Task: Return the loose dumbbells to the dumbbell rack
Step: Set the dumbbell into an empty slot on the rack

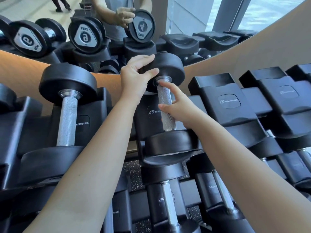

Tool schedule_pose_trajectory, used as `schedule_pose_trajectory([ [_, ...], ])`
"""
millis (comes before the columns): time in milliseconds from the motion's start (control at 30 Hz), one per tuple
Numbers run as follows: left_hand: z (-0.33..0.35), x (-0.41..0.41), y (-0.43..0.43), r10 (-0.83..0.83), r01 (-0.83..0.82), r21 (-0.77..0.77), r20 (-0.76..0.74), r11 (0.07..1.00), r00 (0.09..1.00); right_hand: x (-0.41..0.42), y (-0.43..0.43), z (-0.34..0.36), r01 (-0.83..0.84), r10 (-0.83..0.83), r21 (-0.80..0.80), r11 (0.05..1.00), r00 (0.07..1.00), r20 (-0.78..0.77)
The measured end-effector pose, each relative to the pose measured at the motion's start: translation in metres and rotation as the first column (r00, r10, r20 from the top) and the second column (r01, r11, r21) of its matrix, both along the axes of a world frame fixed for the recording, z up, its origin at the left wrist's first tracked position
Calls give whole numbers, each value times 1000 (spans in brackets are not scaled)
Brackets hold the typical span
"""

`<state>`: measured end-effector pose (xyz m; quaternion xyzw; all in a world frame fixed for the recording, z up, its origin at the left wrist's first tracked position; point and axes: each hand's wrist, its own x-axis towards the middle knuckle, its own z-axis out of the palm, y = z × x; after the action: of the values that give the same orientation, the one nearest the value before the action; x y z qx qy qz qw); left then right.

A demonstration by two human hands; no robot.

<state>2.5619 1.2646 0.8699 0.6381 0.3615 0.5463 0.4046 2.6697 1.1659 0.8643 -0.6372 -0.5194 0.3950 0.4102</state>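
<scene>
two hands (134,79) (180,107), three top-row dumbbells (165,105) (67,115) (6,96)

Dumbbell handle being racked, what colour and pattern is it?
The dumbbell handle is silver, finely knurled; head view.

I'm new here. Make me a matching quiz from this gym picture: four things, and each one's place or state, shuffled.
1 left hand
2 right hand
3 dumbbell on the left
4 cradle on the right

a empty
b grips far head of the held dumbbell
c rests in the rack, untouched
d on the knurled handle

Pairs: 1-b, 2-d, 3-c, 4-a
</scene>
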Motion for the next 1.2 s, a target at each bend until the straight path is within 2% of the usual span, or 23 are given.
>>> schedule_pose_trajectory([
  [133, -14, -5, 12, 16, -16, -61, 7, 998, 1000, -3, 10, 4, -5, 10, -91, 996, 998, 58],
  [333, -21, -11, 11, 17, -15, -78, 14, 997, 1000, -7, 13, 0, -15, 25, -69, 998, 989, 144],
  [500, -16, -16, -19, 42, -50, -35, -189, 998, 981, -9, 8, 1, -18, 25, -61, 998, 993, 118],
  [600, -15, -28, -51, 9, -8, 6, -294, 1000, 956, -5, 1, 4, 66, -59, -75, 995, 994, 93],
  [667, -16, -39, -70, -21, 36, 41, -323, 999, 946, -3, -11, 7, 59, -52, -74, 996, 995, 88],
  [800, -17, -53, -103, -60, 97, 93, -339, 991, 939, -5, -45, 7, 43, -43, -1, 999, 997, 60],
  [1000, -25, -58, -138, -144, 179, 81, -321, 981, 936, -4, -87, 0, 112, -101, 164, 980, 992, -74],
  [1200, -35, -58, -155, -122, 176, 126, -352, 976, 928, 1, -106, -13, 52, -56, 233, 971, 998, 10],
])
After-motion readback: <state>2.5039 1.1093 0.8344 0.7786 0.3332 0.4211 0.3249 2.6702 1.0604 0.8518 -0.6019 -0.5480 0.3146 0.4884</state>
